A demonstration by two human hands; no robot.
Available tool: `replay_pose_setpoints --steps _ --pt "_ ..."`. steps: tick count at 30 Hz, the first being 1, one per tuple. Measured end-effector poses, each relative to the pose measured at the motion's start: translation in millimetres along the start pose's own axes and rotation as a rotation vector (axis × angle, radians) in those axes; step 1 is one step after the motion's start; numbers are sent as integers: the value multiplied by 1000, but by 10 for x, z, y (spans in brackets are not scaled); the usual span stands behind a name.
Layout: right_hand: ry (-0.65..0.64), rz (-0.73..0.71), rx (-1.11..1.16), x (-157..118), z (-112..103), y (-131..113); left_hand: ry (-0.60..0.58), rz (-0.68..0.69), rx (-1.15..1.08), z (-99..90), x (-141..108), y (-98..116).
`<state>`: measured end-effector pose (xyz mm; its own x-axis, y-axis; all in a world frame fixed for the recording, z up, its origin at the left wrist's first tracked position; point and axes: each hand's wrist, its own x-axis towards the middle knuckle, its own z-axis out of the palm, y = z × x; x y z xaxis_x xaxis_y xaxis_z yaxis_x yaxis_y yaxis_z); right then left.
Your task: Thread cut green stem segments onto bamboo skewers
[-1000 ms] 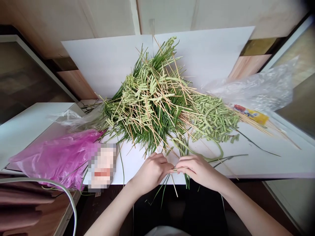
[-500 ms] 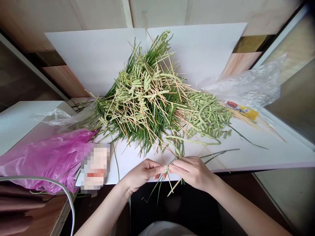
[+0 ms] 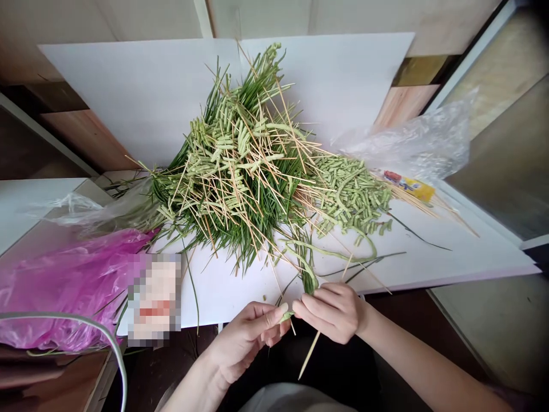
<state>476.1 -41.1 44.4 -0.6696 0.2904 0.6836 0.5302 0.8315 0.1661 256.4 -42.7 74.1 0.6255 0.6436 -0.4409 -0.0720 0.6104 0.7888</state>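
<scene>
A large heap of green grass blades (image 3: 227,160), woven into pale green plaits and bristling with thin wooden skewers, lies on a white board (image 3: 223,297). To its right is a mass of short, knotted green plaited strips (image 3: 351,194). My left hand (image 3: 246,340) pinches a small pale green folded piece of leaf (image 3: 285,313) between thumb and fingers. My right hand (image 3: 332,312) holds the same bundle from the other side, with a green strand (image 3: 309,274) rising toward the heap. A wooden skewer (image 3: 311,355) sticks down below my right hand.
A pink plastic bag (image 3: 68,292) and a pixelated patch (image 3: 154,300) lie at the left, with a grey cable (image 3: 81,323) in front. A clear plastic bag (image 3: 412,149) and a yellow packet (image 3: 407,186) with skewers lie at the right.
My hands have dropped toward me, just off the board's front edge. The left hand has turned, and the skewer now points down. The whole scene has shifted left in view.
</scene>
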Motion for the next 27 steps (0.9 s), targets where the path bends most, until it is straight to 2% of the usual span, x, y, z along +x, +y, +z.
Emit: replay_pose_setpoints --steps 4,7,9,12,15,18,20,23,27 --pt "66 22 17 -122 27 88 75 13 -174 175 1 -136" --pt "106 189 -14 -253 -37 311 171 164 -190 146 -171 -163" --pt "114 318 -46 -312 -97 473 273 280 -2 11 -322 -105" --pt "70 390 2 -268 -124 587 474 410 507 -267 -397 44" --pt "26 384 125 -99 -36 517 605 566 989 -507 -220 138" --pt "9 404 214 35 107 380 727 688 1330 -693 11 116" --pt "-11 426 259 60 195 306 769 692 1473 -791 93 65" --pt "-87 460 323 44 263 257 806 699 1563 -874 103 1" --pt "-239 495 351 13 169 337 800 722 1550 -893 44 -19"
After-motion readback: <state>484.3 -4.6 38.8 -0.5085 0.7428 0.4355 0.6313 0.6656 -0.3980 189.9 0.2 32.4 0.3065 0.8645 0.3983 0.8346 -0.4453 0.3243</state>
